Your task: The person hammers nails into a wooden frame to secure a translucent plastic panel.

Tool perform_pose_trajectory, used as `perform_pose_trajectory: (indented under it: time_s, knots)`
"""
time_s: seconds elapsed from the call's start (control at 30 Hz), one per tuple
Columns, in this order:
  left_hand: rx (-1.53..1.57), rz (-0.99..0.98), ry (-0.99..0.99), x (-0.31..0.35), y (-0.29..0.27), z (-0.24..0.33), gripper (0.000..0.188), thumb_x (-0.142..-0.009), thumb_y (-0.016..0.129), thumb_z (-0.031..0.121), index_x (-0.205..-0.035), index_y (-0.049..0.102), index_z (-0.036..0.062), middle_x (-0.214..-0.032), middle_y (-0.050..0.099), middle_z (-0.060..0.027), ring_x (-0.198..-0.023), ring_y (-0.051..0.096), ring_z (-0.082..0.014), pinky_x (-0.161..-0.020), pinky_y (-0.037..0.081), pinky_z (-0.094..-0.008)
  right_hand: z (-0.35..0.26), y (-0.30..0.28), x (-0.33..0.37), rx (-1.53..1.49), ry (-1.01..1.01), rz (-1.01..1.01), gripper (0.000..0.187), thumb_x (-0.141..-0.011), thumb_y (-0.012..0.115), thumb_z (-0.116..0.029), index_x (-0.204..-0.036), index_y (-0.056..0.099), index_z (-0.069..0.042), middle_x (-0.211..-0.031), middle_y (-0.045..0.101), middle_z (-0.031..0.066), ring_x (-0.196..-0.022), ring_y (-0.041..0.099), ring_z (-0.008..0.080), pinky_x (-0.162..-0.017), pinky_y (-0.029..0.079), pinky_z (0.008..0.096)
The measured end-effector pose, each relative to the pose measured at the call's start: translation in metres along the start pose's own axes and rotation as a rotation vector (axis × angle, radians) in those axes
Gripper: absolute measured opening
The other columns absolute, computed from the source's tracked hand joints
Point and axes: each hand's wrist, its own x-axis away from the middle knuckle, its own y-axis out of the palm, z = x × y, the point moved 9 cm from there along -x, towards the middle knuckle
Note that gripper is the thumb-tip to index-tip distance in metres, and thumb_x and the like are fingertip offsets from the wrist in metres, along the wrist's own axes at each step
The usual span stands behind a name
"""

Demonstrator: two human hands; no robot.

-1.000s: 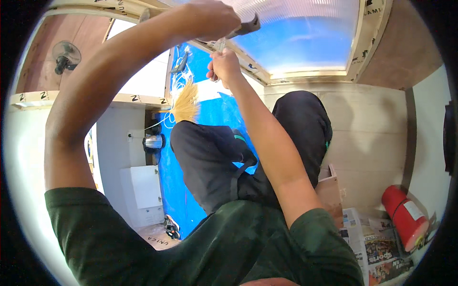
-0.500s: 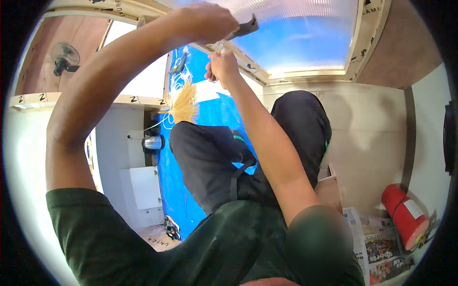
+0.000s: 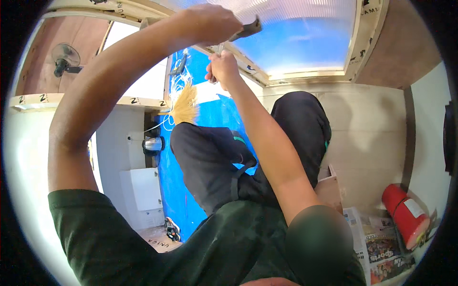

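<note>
My left hand [image 3: 217, 25] is raised at the top of the view with its fingers wrapped round a hammer. The dark metal head of the hammer [image 3: 247, 30] sticks out to the right, in front of a translucent ribbed panel [image 3: 305, 43]. Just below, my right hand [image 3: 223, 66] is closed round a slim metal tool [image 3: 220, 48]. Its upper end shows above the fist, close under my left hand, by the panel's wooden frame [image 3: 248, 66]. My fingers hide most of this tool, so its exact kind is unclear.
A straw broom [image 3: 185, 106] and white cords lie on the blue floor [image 3: 174, 176] to the left. A fan [image 3: 64, 59] stands at far left. At lower right are a red cylinder [image 3: 405, 214] and newspapers [image 3: 381, 248]. My bent knees fill the middle.
My left hand has shifted slightly to the right with the hammer, and its forearm moved along. The right hand stays almost where it was.
</note>
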Motion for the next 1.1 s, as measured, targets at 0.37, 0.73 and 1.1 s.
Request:
perform_pose_trajectory:
  time_s: [0.37,0.73,1.1]
  knots:
    - [0.026,-0.076,0.001,0.000,-0.007,0.006,0.039,-0.089,0.070,0.005,-0.128,0.063,0.0114,-0.098,0.076,-0.0160,-0.092,0.076,-0.0333,-0.077,0.061,-0.0438,-0.005,0.000,0.005,0.000,-0.003,-0.006,0.021,-0.101,0.049,-0.014,-0.107,0.054,0.006,-0.071,0.061,0.0148,-0.047,0.061,0.0240,-0.037,0.044,0.0376]
    - [0.038,0.069,0.113,0.003,-0.017,0.007,0.042,-0.086,0.071,0.004,-0.126,0.062,0.0122,-0.094,0.075,-0.0160,-0.089,0.076,-0.0341,-0.074,0.062,-0.0441,-0.005,0.003,0.001,0.031,-0.008,-0.024,0.018,-0.099,0.050,-0.012,-0.104,0.055,0.004,-0.070,0.060,0.0143,-0.047,0.061,0.0236,-0.036,0.044,0.0373]
    - [0.033,0.033,0.057,0.002,-0.013,0.008,0.043,-0.085,0.073,0.007,-0.126,0.062,0.0130,-0.095,0.075,-0.0162,-0.090,0.076,-0.0344,-0.075,0.062,-0.0450,-0.001,0.002,0.001,-0.020,-0.011,0.014,0.017,-0.100,0.050,-0.014,-0.103,0.054,0.002,-0.069,0.060,0.0139,-0.046,0.061,0.0232,-0.035,0.043,0.0377]
